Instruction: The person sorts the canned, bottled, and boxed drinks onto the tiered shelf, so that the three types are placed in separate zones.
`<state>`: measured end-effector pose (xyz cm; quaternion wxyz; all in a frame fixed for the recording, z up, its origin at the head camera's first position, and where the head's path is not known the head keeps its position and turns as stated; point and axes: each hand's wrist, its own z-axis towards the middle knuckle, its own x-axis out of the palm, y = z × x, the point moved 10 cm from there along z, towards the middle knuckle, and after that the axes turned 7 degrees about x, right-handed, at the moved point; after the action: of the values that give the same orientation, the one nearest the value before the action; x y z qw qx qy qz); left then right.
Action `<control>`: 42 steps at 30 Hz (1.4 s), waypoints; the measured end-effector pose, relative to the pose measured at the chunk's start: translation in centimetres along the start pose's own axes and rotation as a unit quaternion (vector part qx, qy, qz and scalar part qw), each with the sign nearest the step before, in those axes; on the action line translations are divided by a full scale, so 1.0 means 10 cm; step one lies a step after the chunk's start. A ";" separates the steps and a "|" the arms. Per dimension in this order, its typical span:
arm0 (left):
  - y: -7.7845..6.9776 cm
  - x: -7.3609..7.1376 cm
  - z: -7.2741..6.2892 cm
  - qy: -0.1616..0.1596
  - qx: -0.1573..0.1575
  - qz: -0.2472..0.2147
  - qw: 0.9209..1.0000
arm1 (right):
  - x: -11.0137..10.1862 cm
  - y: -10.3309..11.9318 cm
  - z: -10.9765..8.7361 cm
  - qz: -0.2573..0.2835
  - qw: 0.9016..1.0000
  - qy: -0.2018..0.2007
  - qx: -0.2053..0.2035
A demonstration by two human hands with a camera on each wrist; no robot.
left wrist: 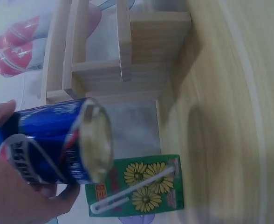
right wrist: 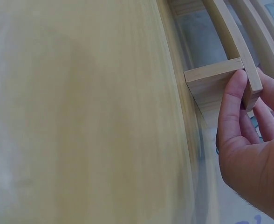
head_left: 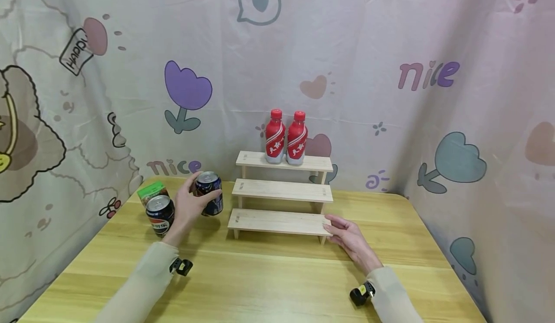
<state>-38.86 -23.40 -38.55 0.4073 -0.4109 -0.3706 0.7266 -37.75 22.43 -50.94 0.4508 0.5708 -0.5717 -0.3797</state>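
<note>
My left hand (head_left: pixel 188 210) grips a dark blue soda can (head_left: pixel 209 193) at the left of a three-step wooden rack (head_left: pixel 277 221). In the left wrist view the can (left wrist: pixel 48 140) is tilted in the picture, its bottom clear of the table. My right hand (head_left: pixel 352 240) pinches the right end of the rack's lowest board, thumb and fingers on either side of it in the right wrist view (right wrist: pixel 249 121). Two red bottles (head_left: pixel 275 140) (head_left: pixel 297 140) stand side by side on the top board.
A second dark blue can (head_left: pixel 160 215) stands on the wooden table (head_left: pixel 269 284) by my left forearm. Behind it is a green drink carton (head_left: pixel 152 191), its flower print and white straw showing in the left wrist view. A patterned curtain (head_left: pixel 347 34) rises behind and at both sides.
</note>
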 end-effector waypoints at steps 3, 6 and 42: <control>-0.06 0.01 0.03 -0.018 0.022 -0.013 0.999 | 0.00 0.00 0.00 0.002 1.000 -0.001 -0.001; -0.15 0.04 0.05 -0.026 0.041 -0.038 0.998 | 0.00 0.01 -0.01 0.000 1.000 0.000 -0.004; -0.72 0.60 0.13 -0.024 0.127 -0.088 0.988 | 0.01 0.01 -0.02 0.009 1.000 0.009 -0.003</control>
<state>-39.97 -15.50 -33.55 0.5093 -0.3042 -0.3200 0.7387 -37.61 22.30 -50.83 0.4606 0.5677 -0.5718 -0.3723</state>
